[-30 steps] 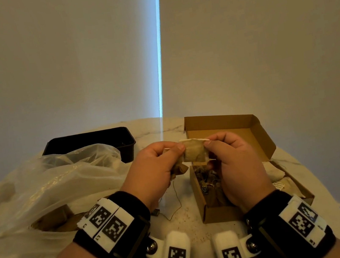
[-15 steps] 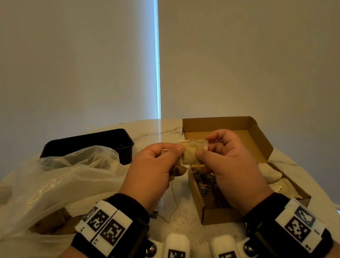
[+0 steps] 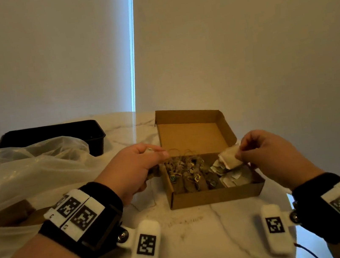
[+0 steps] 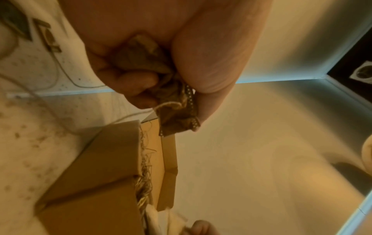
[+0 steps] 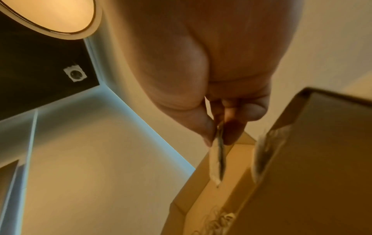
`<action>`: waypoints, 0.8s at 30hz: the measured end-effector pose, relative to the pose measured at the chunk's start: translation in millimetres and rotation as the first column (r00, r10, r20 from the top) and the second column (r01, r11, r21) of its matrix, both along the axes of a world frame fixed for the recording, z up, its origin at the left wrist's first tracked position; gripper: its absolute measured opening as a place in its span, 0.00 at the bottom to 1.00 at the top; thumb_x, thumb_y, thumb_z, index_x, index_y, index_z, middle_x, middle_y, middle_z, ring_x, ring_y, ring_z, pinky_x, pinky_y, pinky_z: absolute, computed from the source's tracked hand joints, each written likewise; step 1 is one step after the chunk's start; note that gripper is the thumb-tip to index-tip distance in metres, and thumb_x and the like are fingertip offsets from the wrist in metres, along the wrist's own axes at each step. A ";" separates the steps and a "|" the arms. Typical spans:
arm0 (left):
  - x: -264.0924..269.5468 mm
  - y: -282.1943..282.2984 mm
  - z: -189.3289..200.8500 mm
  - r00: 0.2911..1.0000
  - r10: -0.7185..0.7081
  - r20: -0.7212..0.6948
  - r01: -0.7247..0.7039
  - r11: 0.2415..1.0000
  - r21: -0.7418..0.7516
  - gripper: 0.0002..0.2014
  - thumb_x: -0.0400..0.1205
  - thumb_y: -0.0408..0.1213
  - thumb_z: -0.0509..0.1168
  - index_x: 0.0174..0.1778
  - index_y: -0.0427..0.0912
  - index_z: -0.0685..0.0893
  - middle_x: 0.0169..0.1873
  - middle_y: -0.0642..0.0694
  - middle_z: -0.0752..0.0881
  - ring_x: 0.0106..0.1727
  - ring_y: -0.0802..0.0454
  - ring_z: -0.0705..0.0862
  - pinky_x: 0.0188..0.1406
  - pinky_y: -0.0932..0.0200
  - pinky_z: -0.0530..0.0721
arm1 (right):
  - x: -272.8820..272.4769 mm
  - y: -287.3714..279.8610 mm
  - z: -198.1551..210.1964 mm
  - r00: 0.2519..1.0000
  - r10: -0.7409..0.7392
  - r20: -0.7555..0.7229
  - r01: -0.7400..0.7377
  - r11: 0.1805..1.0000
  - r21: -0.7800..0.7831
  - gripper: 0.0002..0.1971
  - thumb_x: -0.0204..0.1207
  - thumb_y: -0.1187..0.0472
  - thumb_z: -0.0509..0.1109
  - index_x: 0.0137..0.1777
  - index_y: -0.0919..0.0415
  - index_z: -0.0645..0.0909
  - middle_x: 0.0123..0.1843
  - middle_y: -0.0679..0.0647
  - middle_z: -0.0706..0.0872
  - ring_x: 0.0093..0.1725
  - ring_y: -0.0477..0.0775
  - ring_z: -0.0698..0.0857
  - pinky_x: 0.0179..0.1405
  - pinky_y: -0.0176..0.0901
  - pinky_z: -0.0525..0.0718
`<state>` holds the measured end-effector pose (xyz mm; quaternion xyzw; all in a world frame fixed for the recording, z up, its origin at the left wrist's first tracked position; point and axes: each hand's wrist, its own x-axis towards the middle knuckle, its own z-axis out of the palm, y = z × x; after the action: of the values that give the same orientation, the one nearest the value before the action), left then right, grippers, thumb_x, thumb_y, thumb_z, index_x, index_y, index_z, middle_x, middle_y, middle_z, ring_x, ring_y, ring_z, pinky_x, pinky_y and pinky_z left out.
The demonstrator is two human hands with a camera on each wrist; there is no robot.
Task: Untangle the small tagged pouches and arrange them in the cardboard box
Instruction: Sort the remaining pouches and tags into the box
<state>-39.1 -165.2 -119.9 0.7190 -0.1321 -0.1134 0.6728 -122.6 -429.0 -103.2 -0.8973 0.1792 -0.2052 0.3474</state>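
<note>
An open cardboard box (image 3: 215,195) sits mid-table with several brown tagged pouches (image 3: 189,178) in its left part and pale ones (image 3: 232,178) at the right. My right hand (image 3: 261,152) pinches a pale flat pouch (image 3: 229,158) over the box's right end; the right wrist view shows the same pouch (image 5: 218,162) edge-on between thumb and fingers. My left hand (image 3: 135,167), at the box's left wall, grips a crumpled brown pouch (image 4: 161,82) in its curled fingers, and a thin string (image 4: 60,63) trails from it onto the table.
A crumpled clear plastic bag (image 3: 27,173) lies at the left over brown items. Behind it stands a black tray (image 3: 75,130). The marble table (image 3: 203,235) ends in a rounded edge at the right, close to the box. Window blinds hang behind.
The two hands, which held pouches together above the box, have pulled apart: my right hand went right with the pale pouch, my left stayed at the box's left wall. The box's contents are uncovered.
</note>
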 end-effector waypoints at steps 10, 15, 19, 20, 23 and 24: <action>0.1 4.8 0.8 0.999 0.042 -0.027 -0.043 0.999 -0.033 0.05 0.82 0.40 0.71 0.51 0.45 0.89 0.29 0.45 0.88 0.20 0.61 0.80 0.22 0.62 0.68 | 15.1 -1.2 4.8 0.953 -0.071 -0.296 0.010 0.980 -0.200 0.05 0.76 0.67 0.73 0.44 0.56 0.85 0.43 0.57 0.88 0.42 0.55 0.88 0.36 0.43 0.89; 1.1 4.5 0.4 0.995 0.046 -0.090 -0.051 0.997 -0.054 0.12 0.84 0.48 0.67 0.54 0.45 0.88 0.23 0.51 0.86 0.26 0.56 0.74 0.23 0.61 0.69 | 19.9 -2.1 1.6 0.916 -0.116 -0.383 0.029 0.974 -0.224 0.03 0.77 0.65 0.72 0.46 0.56 0.86 0.44 0.57 0.89 0.45 0.57 0.89 0.51 0.51 0.92; 4.6 3.9 1.2 0.981 0.040 -0.191 -0.062 0.992 -0.114 0.21 0.85 0.59 0.61 0.55 0.45 0.89 0.30 0.45 0.88 0.27 0.55 0.71 0.25 0.61 0.67 | 16.2 -1.4 9.2 0.937 -0.100 -0.333 0.008 0.964 -0.266 0.05 0.80 0.57 0.71 0.44 0.56 0.85 0.43 0.55 0.88 0.41 0.50 0.86 0.33 0.38 0.82; 5.4 4.0 1.5 0.976 0.033 -0.215 -0.063 0.989 -0.135 0.24 0.85 0.61 0.58 0.55 0.45 0.89 0.30 0.43 0.88 0.26 0.54 0.71 0.25 0.62 0.66 | 14.9 -0.1 13.7 0.953 -0.095 -0.288 0.003 0.953 -0.304 0.06 0.80 0.55 0.71 0.44 0.56 0.85 0.43 0.54 0.87 0.40 0.48 0.85 0.32 0.37 0.78; 6.6 5.4 3.2 0.960 -0.005 -0.280 -0.059 0.974 -0.220 0.32 0.86 0.66 0.51 0.55 0.43 0.90 0.33 0.40 0.88 0.27 0.54 0.70 0.24 0.64 0.63 | 13.0 14.8 30.3 0.993 0.018 -0.114 -0.050 0.957 -0.285 0.09 0.79 0.53 0.73 0.42 0.57 0.85 0.39 0.53 0.86 0.37 0.47 0.82 0.32 0.39 0.75; 6.7 6.1 3.9 0.956 -0.017 -0.293 -0.058 0.968 -0.245 0.34 0.86 0.66 0.49 0.56 0.43 0.90 0.33 0.39 0.88 0.27 0.54 0.71 0.24 0.64 0.63 | 12.9 23.2 35.3 0.994 0.089 -0.061 -0.100 0.970 -0.222 0.10 0.78 0.52 0.73 0.41 0.58 0.85 0.36 0.52 0.85 0.34 0.48 0.81 0.32 0.40 0.75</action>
<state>-32.4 -159.1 -116.0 0.6048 -0.0370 -0.1939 0.7715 -109.7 -405.8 -67.9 -0.9432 0.1205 -0.1847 0.2484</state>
